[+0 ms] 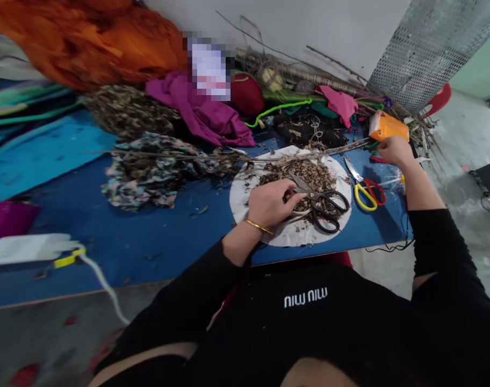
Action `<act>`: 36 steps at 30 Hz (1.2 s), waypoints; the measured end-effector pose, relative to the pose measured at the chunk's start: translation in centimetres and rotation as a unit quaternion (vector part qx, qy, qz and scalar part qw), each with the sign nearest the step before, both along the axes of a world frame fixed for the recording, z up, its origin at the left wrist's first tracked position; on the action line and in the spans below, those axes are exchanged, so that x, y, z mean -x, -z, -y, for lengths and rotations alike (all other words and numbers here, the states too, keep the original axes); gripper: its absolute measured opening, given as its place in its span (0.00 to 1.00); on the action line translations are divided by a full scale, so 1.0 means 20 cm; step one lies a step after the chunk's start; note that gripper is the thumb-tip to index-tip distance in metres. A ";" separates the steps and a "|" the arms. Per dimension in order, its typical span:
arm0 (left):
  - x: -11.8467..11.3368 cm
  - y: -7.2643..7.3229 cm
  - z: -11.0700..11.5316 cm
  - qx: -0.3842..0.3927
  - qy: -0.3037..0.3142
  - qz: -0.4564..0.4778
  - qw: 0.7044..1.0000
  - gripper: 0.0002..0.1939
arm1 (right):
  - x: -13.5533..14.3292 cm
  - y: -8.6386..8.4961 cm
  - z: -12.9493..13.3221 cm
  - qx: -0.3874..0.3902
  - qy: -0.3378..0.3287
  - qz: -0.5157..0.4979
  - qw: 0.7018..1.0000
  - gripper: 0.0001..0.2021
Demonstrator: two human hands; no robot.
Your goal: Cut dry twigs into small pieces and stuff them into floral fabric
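Observation:
My left hand (271, 203) is closed over the white round sheet (245, 207), its thumb and finger at the blade side of black-handled scissors (315, 197). Those scissors rest on a heap of dry brown leaf bits (321, 174), handles toward the front right. Farther right, my right hand (395, 150) is closed with its fingertips hidden. It is just in front of an orange-and-white packet (388, 128), near the right end of long thin twigs (341, 147). Scissors with yellow and red handles (365, 194) lie between the sheet and my right forearm.
Patterned cloth (144, 172), purple cloth (204, 115) and orange fabric (87, 43) are piled at the back left. A white power strip (31, 248) with a cable is at the left. A wall (329, 32) and perforated metal sheet (434, 43) stand behind the blue table (192, 236).

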State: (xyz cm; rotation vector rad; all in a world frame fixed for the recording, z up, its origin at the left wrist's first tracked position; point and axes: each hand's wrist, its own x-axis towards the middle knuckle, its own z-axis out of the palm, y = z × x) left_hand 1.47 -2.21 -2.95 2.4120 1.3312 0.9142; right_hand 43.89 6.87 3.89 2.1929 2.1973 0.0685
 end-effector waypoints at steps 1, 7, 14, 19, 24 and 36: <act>0.00 0.00 0.00 -0.001 0.000 0.000 1.000 0.22 | 0.05 0.00 0.02 0.024 -0.022 -0.015 0.999 0.13; 0.00 -0.01 0.00 -0.006 0.016 0.014 1.000 0.23 | 0.34 0.01 -0.01 -0.039 -0.022 0.019 0.999 0.22; 0.03 0.00 -0.03 -0.067 0.079 0.061 0.993 0.30 | 0.31 0.06 -0.23 -0.001 -0.031 0.111 0.993 0.23; 0.02 0.00 -0.04 -0.053 0.089 0.043 0.994 0.30 | 0.21 0.09 -0.22 -0.015 -0.035 0.111 0.993 0.22; 0.02 0.01 -0.03 -0.048 0.084 0.030 0.995 0.33 | 0.13 0.11 -0.18 -0.028 -0.052 0.097 0.993 0.20; 0.00 -0.01 -0.02 -0.051 -0.048 0.032 0.997 0.35 | 0.43 0.10 -0.16 -0.070 -0.092 0.021 0.993 0.22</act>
